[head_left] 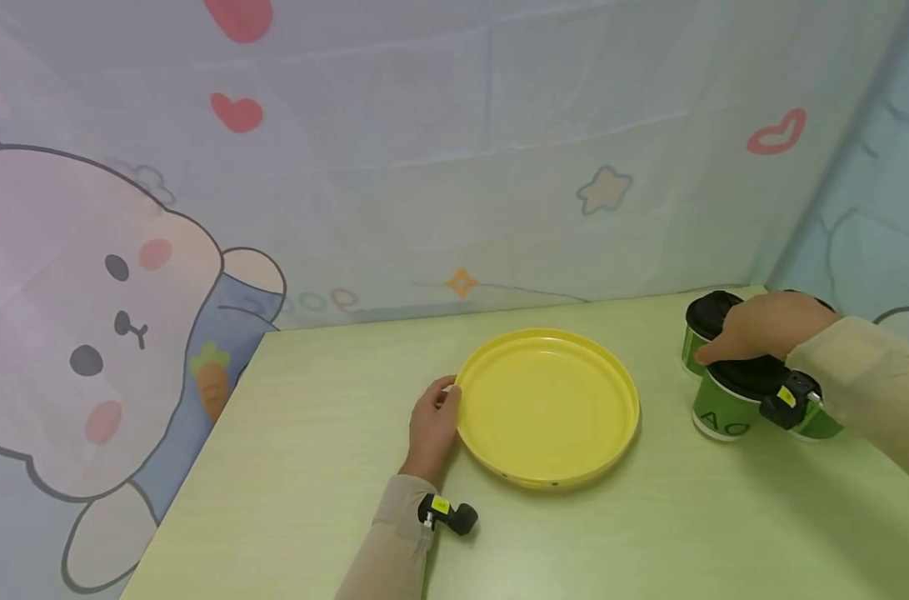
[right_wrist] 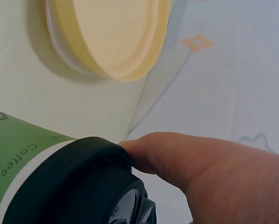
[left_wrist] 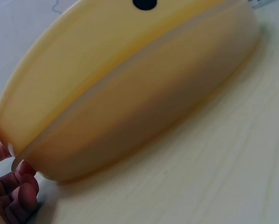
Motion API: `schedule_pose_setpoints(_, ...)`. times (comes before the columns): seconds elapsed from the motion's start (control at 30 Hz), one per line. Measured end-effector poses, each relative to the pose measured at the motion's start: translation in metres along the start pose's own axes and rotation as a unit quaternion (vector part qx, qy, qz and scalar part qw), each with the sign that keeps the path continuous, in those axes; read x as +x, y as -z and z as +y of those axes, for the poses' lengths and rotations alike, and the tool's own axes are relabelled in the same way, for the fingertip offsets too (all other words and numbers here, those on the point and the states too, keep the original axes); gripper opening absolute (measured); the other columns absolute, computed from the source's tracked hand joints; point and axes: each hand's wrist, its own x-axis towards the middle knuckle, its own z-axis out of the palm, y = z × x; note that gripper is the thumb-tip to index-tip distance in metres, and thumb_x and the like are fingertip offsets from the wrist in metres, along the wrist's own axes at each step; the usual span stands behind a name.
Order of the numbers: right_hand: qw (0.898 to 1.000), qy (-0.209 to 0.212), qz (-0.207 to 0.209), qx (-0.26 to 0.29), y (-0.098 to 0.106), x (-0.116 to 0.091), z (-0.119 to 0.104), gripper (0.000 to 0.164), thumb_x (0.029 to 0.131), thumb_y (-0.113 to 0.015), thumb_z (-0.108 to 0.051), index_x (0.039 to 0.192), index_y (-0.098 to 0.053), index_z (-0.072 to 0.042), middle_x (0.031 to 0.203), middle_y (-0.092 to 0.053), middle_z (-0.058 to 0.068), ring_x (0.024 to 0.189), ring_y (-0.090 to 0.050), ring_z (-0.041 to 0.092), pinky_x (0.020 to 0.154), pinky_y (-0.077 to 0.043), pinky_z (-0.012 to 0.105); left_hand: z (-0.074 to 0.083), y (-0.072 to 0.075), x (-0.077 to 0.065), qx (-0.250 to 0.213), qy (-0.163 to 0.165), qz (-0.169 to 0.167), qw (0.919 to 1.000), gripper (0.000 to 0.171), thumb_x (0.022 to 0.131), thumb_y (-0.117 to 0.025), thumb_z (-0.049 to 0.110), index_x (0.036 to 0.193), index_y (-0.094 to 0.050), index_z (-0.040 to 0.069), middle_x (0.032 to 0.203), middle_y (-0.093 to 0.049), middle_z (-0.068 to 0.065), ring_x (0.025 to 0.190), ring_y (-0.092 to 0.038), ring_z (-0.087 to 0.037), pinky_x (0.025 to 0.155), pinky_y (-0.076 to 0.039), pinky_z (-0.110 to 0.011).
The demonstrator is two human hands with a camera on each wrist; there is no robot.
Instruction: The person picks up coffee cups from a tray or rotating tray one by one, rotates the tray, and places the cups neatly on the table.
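Note:
A round yellow tray (head_left: 546, 402) with a raised rim stands on the table. My left hand (head_left: 432, 429) grips its left edge, and in the left wrist view the fingers (left_wrist: 28, 193) curl below the rim. At the right, my right hand (head_left: 772, 327) arches over a group of green paper coffee cups with black lids. Its thumb (right_wrist: 144, 151) bends against the lid (right_wrist: 69, 186) of the front coffee cup (head_left: 727, 408). The other fingers of that hand are hidden, so their hold is unclear.
Another lidded cup (head_left: 712, 312) stands behind the front one, and a further cup (head_left: 821, 427) is at its right, partly covered by the wrist camera. A printed cloth (head_left: 424, 167) hangs along the table's (head_left: 334, 433) back edge.

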Motion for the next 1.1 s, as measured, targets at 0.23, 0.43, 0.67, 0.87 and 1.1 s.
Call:
schedule_pose_setpoints(0.23,1.000,0.002,0.003,-0.002,-0.0026,-0.0012,0.0022,0.073,0.087,-0.055,-0.073,0.105,-0.072,-0.004,0.097,-0.063,0.018,0.077,-0.058,0.029,0.069,-0.049,0.048,0.0009,0.0009,-0.0010,-0.005,-0.006,0.000,1.0000,0.028,0.101,-0.057,0.035,0.123,-0.070,0.026,0.096,-0.065,-0.004,0.080,-0.059,-0.020,0.072,-0.048,-0.033)
schedule_pose_setpoints(0.43,1.000,-0.010,0.016,-0.002,-0.0057,-0.0017,0.0024,0.079,0.084,-0.057,-0.074,0.109,-0.072,-0.001,0.102,-0.063,0.023,0.078,-0.059,0.030,0.068,-0.050,0.049,0.0011,0.0013,-0.0019,-0.004,-0.007,-0.003,1.0000,0.028,0.101,-0.057,0.035,0.123,-0.070,0.026,0.096,-0.065,-0.004,0.080,-0.059,-0.020,0.072,-0.049,-0.032)
schedule_pose_setpoints(0.67,1.000,-0.016,0.020,-0.011,-0.0064,-0.0036,0.0001,0.076,0.087,-0.057,-0.070,0.112,-0.071,0.001,0.102,-0.064,0.024,0.079,-0.060,0.031,0.070,-0.050,0.048,0.0024,0.0031,-0.0031,-0.001,-0.004,-0.004,1.0000,0.028,0.101,-0.056,0.036,0.124,-0.070,0.027,0.098,-0.065,-0.004,0.081,-0.060,-0.020,0.073,-0.049,-0.033)
schedule_pose_setpoints(0.87,1.000,-0.012,0.002,-0.016,-0.0061,-0.0033,0.0000,0.078,0.087,-0.054,-0.073,0.112,-0.071,-0.001,0.103,-0.065,0.022,0.078,-0.060,0.030,0.070,-0.050,0.048,0.0032,0.0029,-0.0048,0.000,-0.009,-0.001,1.0000,0.028,0.101,-0.056,0.036,0.124,-0.070,0.026,0.097,-0.066,-0.004,0.082,-0.060,-0.019,0.073,-0.049,-0.033)
schedule_pose_setpoints(1.1,0.999,-0.019,-0.008,-0.035,-0.0088,-0.0019,-0.0018,0.087,0.089,-0.051,-0.074,0.122,-0.067,0.005,0.115,-0.061,0.033,0.084,-0.062,0.033,0.074,-0.051,0.050,0.0041,0.0036,-0.0055,0.005,-0.007,-0.003,1.0000,0.028,0.102,-0.056,0.035,0.124,-0.070,0.026,0.097,-0.066,-0.005,0.080,-0.060,-0.019,0.072,-0.049,-0.033)
